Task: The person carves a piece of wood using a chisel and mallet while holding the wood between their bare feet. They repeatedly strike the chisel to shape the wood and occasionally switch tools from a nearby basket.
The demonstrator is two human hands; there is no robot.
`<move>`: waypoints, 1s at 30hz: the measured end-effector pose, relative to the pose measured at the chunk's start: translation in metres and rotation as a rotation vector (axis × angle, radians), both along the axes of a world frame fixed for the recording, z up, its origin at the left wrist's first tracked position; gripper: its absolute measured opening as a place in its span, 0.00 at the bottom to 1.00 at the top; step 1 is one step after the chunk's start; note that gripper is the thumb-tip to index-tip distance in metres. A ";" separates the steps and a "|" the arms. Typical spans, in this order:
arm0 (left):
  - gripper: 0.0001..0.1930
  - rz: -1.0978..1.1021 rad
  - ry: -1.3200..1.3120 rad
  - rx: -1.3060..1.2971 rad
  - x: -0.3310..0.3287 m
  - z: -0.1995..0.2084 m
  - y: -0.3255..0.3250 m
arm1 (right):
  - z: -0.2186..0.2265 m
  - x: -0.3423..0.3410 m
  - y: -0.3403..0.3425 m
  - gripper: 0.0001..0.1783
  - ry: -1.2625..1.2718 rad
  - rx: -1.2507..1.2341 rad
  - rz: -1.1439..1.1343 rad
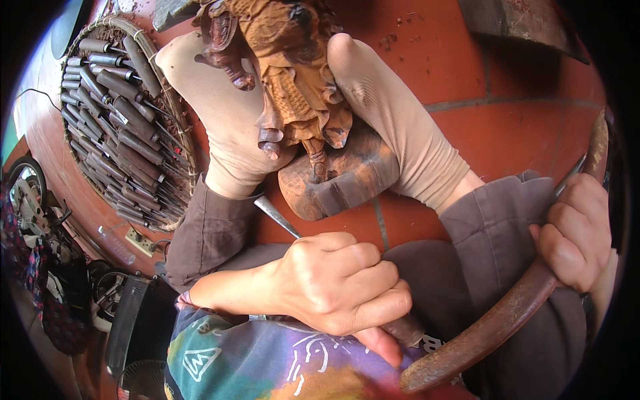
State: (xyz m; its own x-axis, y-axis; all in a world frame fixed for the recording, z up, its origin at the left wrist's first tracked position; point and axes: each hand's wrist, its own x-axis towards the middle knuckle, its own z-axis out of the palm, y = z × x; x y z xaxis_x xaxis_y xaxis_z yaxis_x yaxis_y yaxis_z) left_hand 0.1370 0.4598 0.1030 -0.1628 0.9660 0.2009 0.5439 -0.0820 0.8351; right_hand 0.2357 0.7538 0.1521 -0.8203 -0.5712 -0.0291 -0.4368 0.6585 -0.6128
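A carved wooden figure (293, 87) in brown and orange tones lies with its round wooden base (333, 190) toward me, held between my two feet in beige socks. My left hand (340, 283) is closed around the dark wooden handle of a gouge (279, 217). The gouge's metal blade points up and left, its tip near the sock and apart from the carving. Over at the right, my right hand (577, 233) grips a long, curved brown wooden club (487, 327). One end of the club comes down close to the gouge's handle.
A round woven basket (180, 127) at the left holds several gouges and chisels with wood shavings. A wooden block (523, 27) stands at the upper right on red floor tiles (427, 67). Toward the left edge are a power strip (139, 241) and a motorbike (30, 193).
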 end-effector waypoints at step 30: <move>0.29 0.262 -0.318 0.373 -0.005 -0.006 -0.019 | 0.005 0.020 -0.007 0.16 0.042 -0.071 0.045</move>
State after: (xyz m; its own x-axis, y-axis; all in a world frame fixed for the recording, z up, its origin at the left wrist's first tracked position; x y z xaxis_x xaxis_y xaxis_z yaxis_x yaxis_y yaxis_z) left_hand 0.1319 0.4412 0.0974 -0.4965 0.7577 0.4235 0.3120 -0.2995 0.9016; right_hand 0.2553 0.7463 0.1567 -0.7932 -0.6072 0.0469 -0.4915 0.5927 -0.6380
